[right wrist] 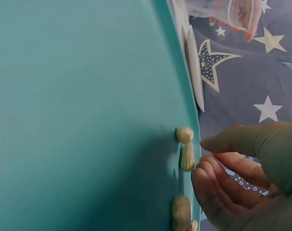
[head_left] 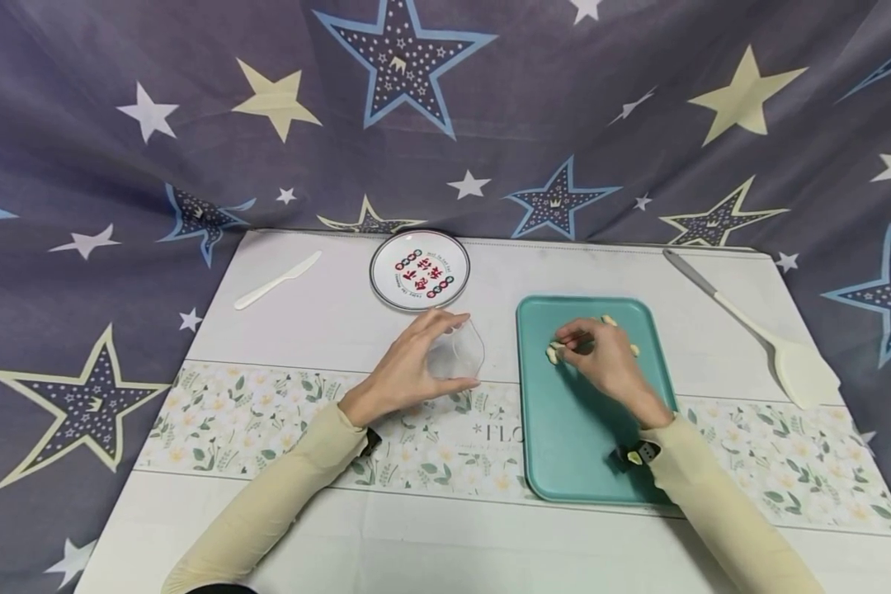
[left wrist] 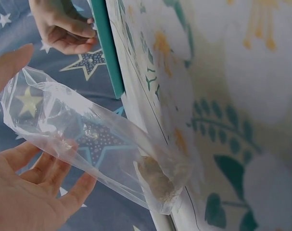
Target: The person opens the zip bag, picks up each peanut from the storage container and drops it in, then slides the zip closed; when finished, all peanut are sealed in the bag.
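My left hand (head_left: 408, 363) holds a clear plastic bag (head_left: 462, 353) upright left of the teal tray (head_left: 564, 454), thumb and curled fingers spread around its mouth. In the left wrist view a peanut (left wrist: 156, 178) lies at the bottom of the bag. Over the tray, my right hand (head_left: 605, 363) reaches down to a pair of peanuts (head_left: 553, 354). The right wrist view has a gap between thumb and fingertips, with one peanut (right wrist: 185, 134) beside another peanut (right wrist: 187, 157) just beyond them on the tray. More peanuts (right wrist: 181, 212) lie farther along, partly hidden by the hand in the head view.
Behind the bag sits a round white plate (head_left: 416, 290) with red lettering. A white plastic knife (head_left: 278, 280) lies at the back left. Right of the tray is a spatula (head_left: 802, 371) with a grey-ended handle. A star-patterned cloth (head_left: 460, 148) hangs behind the table.
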{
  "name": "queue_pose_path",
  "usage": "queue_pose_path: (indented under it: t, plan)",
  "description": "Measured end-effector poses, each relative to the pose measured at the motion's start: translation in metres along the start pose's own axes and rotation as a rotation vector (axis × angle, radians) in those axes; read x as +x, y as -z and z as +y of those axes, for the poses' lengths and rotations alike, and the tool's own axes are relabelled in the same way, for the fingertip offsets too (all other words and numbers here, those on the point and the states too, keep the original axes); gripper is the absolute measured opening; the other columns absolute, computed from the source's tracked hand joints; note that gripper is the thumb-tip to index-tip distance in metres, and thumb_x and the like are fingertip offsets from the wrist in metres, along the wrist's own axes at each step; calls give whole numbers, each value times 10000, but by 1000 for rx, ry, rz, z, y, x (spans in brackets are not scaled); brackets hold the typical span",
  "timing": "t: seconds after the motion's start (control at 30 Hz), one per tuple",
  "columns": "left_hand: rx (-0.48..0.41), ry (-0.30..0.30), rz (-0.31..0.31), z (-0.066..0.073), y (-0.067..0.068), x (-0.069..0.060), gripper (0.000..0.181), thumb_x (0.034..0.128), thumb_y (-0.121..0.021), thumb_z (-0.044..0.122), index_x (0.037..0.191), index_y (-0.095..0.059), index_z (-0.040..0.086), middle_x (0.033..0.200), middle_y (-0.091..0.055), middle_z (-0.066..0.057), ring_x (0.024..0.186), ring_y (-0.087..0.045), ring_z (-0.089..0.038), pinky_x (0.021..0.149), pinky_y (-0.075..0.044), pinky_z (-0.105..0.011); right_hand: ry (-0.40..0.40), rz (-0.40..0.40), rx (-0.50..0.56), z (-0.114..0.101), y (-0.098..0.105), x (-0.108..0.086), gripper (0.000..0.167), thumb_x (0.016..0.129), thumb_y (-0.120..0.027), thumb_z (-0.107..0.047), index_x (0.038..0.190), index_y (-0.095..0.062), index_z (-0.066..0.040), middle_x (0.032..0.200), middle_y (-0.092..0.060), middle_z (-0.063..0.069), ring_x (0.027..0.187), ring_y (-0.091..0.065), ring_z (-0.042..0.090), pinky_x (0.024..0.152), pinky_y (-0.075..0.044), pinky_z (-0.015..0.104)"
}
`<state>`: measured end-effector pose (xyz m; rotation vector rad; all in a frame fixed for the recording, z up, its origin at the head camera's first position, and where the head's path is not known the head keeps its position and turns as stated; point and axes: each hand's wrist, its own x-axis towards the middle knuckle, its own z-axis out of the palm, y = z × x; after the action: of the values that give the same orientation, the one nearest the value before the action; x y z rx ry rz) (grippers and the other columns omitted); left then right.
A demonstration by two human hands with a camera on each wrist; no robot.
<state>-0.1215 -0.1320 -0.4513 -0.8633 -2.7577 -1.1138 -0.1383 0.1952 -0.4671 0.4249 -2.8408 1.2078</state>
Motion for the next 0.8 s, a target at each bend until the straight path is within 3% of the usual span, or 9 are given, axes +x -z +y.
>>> queue_pose_path:
  t: [0.3,0.8]
  plan:
    - [3,3,-7,-1,-1,-1,946,755,-916,488,1539,-502,156,1412,-574,-29,1290,-575,-228,1130,-495,-476,8,-28,-63,7,-2,5,181,897,-785,3,1075,-757,22,1002,-777,204,863,-745,327,783,-622,497]
    - [-10,-11,-5,-1,-2,0,935,747,-925,478,1521,-522,141,1387,-581,-18,1265,-585,-212,1109,-514,-445,-18,-67,-83,7,-5,11,134,935,-756,-40,1065,-768,-7,941,-776,154,811,-727,246,711,-595,345]
